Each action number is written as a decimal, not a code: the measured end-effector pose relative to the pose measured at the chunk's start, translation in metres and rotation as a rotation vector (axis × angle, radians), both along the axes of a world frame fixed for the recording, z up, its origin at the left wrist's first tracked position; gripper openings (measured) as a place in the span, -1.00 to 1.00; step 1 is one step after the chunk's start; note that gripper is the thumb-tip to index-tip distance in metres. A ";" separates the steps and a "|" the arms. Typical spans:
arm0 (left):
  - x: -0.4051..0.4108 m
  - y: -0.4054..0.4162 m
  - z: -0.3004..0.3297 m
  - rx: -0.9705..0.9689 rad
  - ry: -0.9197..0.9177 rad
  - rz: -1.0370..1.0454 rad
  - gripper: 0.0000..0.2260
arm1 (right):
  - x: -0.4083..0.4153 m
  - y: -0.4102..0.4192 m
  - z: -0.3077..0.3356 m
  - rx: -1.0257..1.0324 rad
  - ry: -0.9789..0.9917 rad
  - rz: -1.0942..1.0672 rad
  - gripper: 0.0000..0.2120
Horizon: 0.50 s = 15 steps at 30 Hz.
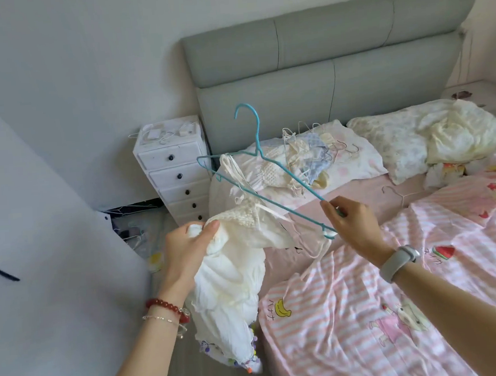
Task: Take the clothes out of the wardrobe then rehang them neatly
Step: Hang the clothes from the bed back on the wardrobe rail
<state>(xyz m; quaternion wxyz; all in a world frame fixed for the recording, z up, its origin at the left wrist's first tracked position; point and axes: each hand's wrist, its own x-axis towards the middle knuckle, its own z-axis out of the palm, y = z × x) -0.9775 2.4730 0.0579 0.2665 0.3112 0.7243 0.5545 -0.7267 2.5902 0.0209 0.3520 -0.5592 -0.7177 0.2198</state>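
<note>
My left hand [190, 245] grips the top of a cream strappy dress [228, 290] that hangs down beside the bed, coloured beads along its hem. My right hand [352, 224] pinches the lower end of a blue wire hanger [256, 157], held tilted with its hook up. One thin strap of the dress is looped over the hanger's left arm; other straps dangle below my right hand. A heap of more clothes and pale hangers [306, 156] lies on a pillow at the head of the bed.
The bed [398, 309] with a pink striped cover fills the right side, a grey headboard [320, 63] behind. A white drawer tower [174, 170] stands left of the bed. A white hanger [401, 195] lies on the sheet. A white panel [54, 262] stands at the left.
</note>
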 end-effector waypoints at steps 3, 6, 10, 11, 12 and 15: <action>0.012 -0.031 -0.010 -0.026 -0.012 -0.040 -0.89 | -0.001 -0.038 -0.032 -0.032 0.044 0.011 -0.73; 0.021 -0.064 -0.018 -0.049 -0.010 -0.090 -0.85 | 0.003 -0.072 -0.050 -0.058 0.088 0.026 -0.67; 0.034 -0.124 -0.036 -0.142 0.040 -0.153 -0.80 | 0.015 -0.134 -0.066 -0.066 0.130 0.030 -0.62; 0.038 -0.142 -0.041 -0.159 0.036 -0.174 -0.80 | 0.019 -0.151 -0.070 -0.071 0.141 0.033 -0.63; 0.042 -0.159 -0.046 -0.177 0.031 -0.196 -0.80 | 0.024 -0.168 -0.073 -0.082 0.155 0.037 -0.63; 0.053 -0.213 -0.058 -0.224 -0.006 -0.225 -0.80 | 0.044 -0.219 -0.083 -0.129 0.155 0.072 -0.65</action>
